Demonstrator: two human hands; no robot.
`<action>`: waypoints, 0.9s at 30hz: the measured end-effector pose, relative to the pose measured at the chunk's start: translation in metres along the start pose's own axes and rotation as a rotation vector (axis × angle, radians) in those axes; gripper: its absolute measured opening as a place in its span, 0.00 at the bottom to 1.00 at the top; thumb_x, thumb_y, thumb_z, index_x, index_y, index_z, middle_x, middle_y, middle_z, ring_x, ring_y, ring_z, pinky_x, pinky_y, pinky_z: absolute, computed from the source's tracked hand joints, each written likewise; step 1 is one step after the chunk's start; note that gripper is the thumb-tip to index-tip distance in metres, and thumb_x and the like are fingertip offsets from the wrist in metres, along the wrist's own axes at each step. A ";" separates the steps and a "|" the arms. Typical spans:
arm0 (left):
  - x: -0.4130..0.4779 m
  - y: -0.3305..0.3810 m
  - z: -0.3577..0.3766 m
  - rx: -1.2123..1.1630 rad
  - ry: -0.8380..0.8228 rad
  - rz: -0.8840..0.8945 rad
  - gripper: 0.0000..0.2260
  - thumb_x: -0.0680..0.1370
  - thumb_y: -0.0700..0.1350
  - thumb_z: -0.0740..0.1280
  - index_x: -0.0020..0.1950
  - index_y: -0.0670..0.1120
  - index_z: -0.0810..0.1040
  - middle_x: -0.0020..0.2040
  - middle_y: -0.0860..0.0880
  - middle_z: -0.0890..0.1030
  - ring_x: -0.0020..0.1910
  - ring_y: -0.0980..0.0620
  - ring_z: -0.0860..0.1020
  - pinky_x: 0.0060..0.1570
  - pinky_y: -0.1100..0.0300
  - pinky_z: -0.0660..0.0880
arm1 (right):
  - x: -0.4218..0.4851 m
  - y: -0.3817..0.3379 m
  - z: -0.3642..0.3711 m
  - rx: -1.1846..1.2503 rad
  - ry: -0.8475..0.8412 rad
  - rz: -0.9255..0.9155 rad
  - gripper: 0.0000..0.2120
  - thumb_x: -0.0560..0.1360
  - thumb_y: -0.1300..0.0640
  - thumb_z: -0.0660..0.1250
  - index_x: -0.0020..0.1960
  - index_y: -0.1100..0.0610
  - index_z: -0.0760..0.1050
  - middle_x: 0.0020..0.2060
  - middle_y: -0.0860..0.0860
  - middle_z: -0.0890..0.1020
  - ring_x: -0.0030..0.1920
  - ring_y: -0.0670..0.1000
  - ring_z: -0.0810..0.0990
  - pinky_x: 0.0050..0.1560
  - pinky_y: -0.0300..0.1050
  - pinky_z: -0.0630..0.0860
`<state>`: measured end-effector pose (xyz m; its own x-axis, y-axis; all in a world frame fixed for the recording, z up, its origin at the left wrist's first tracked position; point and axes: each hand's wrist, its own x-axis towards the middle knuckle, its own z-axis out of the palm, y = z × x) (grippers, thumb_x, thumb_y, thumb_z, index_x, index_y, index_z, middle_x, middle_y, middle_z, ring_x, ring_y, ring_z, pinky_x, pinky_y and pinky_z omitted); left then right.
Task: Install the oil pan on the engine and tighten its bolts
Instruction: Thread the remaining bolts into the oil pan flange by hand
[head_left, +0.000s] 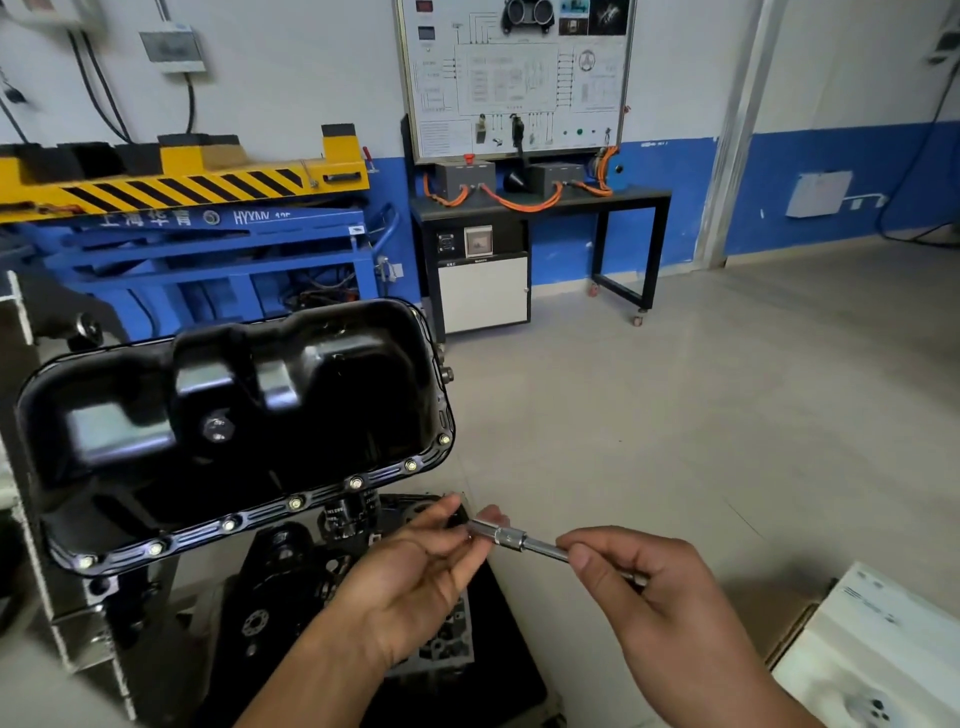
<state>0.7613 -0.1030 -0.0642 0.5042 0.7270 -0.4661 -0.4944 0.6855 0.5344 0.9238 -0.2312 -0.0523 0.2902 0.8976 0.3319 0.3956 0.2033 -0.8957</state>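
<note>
The right hand (649, 587) is being kept curled round the thin shank of an extension bar (540, 546), with thumb and fingers closed on its rear part. The left hand (415, 566) is being held palm-up at the bar's other end, its fingertips pinching the socket (485, 531) fitted there. Both hands are being held in the air, near and to the right of the engine (291, 556), and nothing but the tool is being touched.

The socket is, by the look of it, being seated or checked on the bar before any tightening. To do this well, the bar is best being held steady by the right hand while the socket is being pushed straight on until it is fully home, so that no wobble is being carried to a bolt head.

Just left of the hands and a little farther off, the oil pan (234, 395) is being carried sump-up on the engine. A row of bolts (356, 483) is showing along its near flange; whether they are tight cannot be told. They are probably best being taken up evenly, a little each, with the socket kept square on every head.

Far beyond, a blue lift (208, 244) and a training board (519, 78) are standing by the wall, and a white box (883, 649) is lying near right on the floor (675, 415)
</note>
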 end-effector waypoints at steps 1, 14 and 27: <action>0.001 -0.002 0.002 -0.020 -0.009 0.003 0.16 0.74 0.25 0.59 0.57 0.38 0.76 0.54 0.30 0.82 0.49 0.35 0.84 0.33 0.51 0.83 | -0.001 0.003 0.002 -0.026 -0.012 -0.017 0.10 0.76 0.52 0.69 0.44 0.36 0.82 0.31 0.46 0.81 0.29 0.40 0.73 0.31 0.29 0.68; 0.023 -0.026 0.032 -0.490 0.059 0.169 0.13 0.81 0.31 0.56 0.59 0.40 0.77 0.55 0.36 0.83 0.52 0.39 0.84 0.50 0.51 0.82 | -0.003 0.035 0.044 -0.427 0.278 -0.349 0.10 0.77 0.50 0.62 0.57 0.43 0.73 0.34 0.45 0.80 0.30 0.43 0.76 0.31 0.35 0.73; 0.035 -0.020 0.054 -0.669 0.075 0.188 0.21 0.80 0.34 0.61 0.73 0.42 0.70 0.47 0.46 0.85 0.52 0.45 0.84 0.39 0.56 0.83 | 0.019 0.047 0.039 -0.541 0.317 -0.452 0.16 0.80 0.50 0.59 0.55 0.54 0.84 0.32 0.48 0.78 0.29 0.49 0.75 0.27 0.38 0.73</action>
<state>0.8273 -0.0935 -0.0527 0.3289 0.8199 -0.4686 -0.9104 0.4071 0.0734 0.9138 -0.1890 -0.0991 0.2027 0.6012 0.7730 0.8823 0.2302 -0.4105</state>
